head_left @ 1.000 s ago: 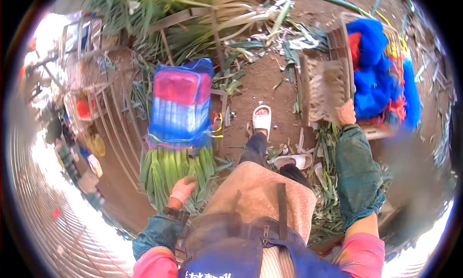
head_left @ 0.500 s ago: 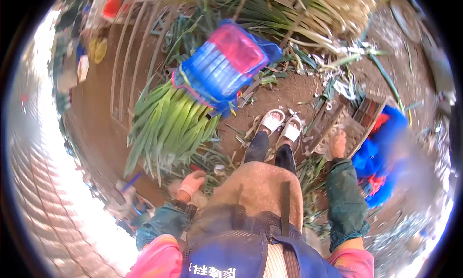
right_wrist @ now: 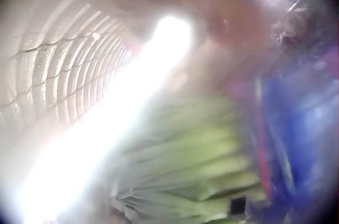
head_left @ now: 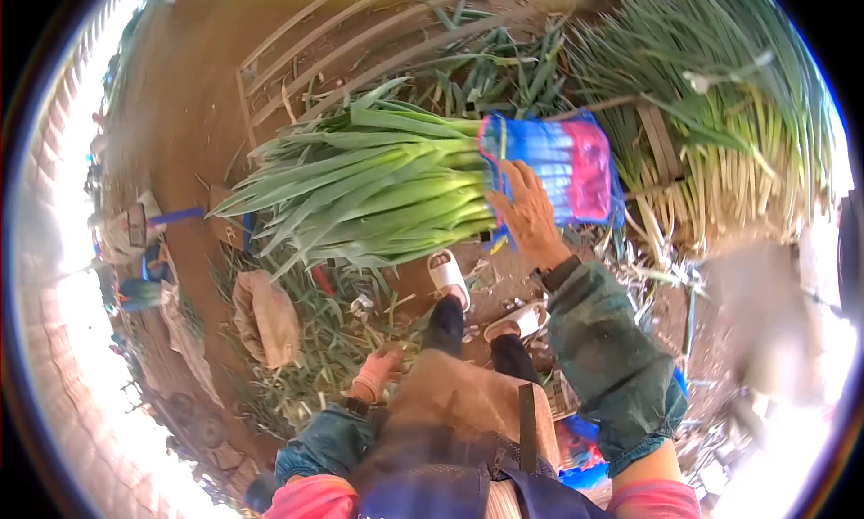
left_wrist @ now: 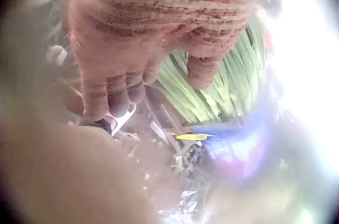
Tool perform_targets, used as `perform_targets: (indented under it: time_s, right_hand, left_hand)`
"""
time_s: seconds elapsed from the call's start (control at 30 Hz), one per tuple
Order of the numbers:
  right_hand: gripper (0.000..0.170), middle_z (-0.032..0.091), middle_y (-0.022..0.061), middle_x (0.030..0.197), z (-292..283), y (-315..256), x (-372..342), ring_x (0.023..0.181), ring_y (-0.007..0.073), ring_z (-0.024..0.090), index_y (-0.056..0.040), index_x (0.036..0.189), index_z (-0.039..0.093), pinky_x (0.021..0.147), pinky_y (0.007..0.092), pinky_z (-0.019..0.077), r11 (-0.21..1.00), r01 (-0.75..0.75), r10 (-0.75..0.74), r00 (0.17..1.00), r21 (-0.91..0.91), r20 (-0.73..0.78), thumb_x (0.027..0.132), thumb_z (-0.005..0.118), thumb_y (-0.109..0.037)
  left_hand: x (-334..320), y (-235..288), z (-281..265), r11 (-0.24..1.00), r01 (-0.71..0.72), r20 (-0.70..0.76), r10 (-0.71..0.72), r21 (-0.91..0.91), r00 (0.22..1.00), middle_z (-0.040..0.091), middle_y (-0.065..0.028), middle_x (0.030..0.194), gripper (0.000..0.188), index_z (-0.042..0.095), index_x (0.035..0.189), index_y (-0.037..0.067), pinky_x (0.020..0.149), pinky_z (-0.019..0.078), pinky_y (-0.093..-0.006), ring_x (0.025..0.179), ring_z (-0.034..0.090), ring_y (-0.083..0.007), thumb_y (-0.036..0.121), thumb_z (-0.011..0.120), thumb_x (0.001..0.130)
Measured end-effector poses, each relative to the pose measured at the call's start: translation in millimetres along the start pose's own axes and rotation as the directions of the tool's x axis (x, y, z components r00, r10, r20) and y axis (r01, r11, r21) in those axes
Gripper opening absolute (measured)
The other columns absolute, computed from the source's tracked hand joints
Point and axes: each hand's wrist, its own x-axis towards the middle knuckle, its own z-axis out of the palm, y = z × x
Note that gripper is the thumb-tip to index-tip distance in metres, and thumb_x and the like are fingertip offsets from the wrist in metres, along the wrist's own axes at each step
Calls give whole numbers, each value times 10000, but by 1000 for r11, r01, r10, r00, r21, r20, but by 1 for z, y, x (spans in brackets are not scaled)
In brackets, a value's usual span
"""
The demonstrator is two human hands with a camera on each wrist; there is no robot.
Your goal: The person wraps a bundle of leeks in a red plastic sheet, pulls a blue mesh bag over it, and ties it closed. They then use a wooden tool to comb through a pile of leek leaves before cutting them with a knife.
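A bundle of leeks (head_left: 387, 181) lies on its side in the head view, its broad green leaves fanning left and its white ends inside a blue and pink mesh bag (head_left: 551, 163). My right hand (head_left: 529, 208) is over the bag's mouth, fingers extended, fingertips right at the bag's edge where the leaves come out. The right wrist view is blurred, with the leaves and blue mesh below the hand. Nearer my body, my left hand (head_left: 380, 370) in a pale, soiled glove hangs with loose fingers and holds nothing. The left wrist view shows its fingers (left_wrist: 198, 70) apart above the leeks.
A large heap of leeks (head_left: 720, 141) stands at the back right. Curved metal rails (head_left: 360, 42) are behind the bundle. Loose trimmed leaves (head_left: 333, 330) and a tan sack (head_left: 265, 316) lie at the left. A crate with blue mesh (head_left: 585, 474) shows beside my right sleeve.
My body has turned left, bringing the bagged leeks in front of me. My right hand has left the crate and come over the bag's mouth; the left hand stays low near my apron.
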Motion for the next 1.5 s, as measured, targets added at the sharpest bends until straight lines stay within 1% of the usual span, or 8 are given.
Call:
perform_targets:
  time_s: [0.17,0.5,0.67,0.8,1.07,1.17,1.33,1.5]
  right_hand:
    - [575,484,190,1135,93,-9,101,1025,385,460,2,1178,453,858,442,382,987,129,-121,989,-95,85,847,516,-465]
    - [571,506,165,1069,248,-74,235,957,340,493,-28,1133,502,820,464,375,885,378,-145,778,-271,611,841,467,-518]
    - [577,502,146,1089,268,-104,184,987,311,474,3,1101,500,837,450,359,719,607,-458,780,-338,427,835,480,-508]
    - [451,495,111,1089,258,-111,216,1008,295,458,-80,1139,515,819,447,378,763,558,-167,658,-326,734,845,503,-422]
    - [258,537,133,1138,240,-21,305,1068,293,498,-94,1082,587,882,351,412,736,669,-652,660,104,373,905,440,-211]
    - [360,552,140,1093,229,-13,311,1055,270,500,-35,1074,567,910,338,373,960,-126,-31,837,249,546,950,360,-302]
    - [723,275,94,1435,260,37,341,1310,211,262,-70,1399,271,1075,334,195,976,-219,85,444,16,892,895,314,-587]
    - [671,487,101,1250,343,32,350,1099,184,467,-22,1320,399,999,308,301,836,-528,81,386,148,919,908,349,-550]
  left_hand:
    - [53,-11,-11,500,-337,151,375,798,915,505,-84,1177,397,521,1163,92,890,414,-379,1123,456,-268,257,563,804]
    - [98,-2,-53,833,-522,-238,477,-186,846,548,-68,1055,376,392,1254,88,703,474,-319,857,565,-192,257,463,925]
    - [62,91,-73,326,-14,-13,6,-945,1000,543,-69,1050,452,381,1271,105,695,478,-366,842,565,-232,277,533,882]
    - [77,97,-70,346,-75,-81,-3,-935,997,541,-64,1049,464,388,1270,116,678,478,-364,840,558,-220,276,544,863]
    - [103,50,-50,567,-304,-312,87,-766,946,533,-33,943,465,375,1268,85,634,475,-327,803,533,-155,228,554,864]
    - [126,20,-34,717,-438,-462,181,-542,868,519,-26,952,491,364,1278,79,628,464,-307,774,516,-140,239,569,861]
    - [125,67,-52,404,-316,-352,-17,-858,936,520,-21,1077,615,357,1297,136,712,453,-331,874,511,-151,351,648,800]
    - [123,123,-75,54,-520,-507,156,-852,848,455,-26,1147,564,327,1303,126,815,429,-302,995,485,-140,236,594,818]
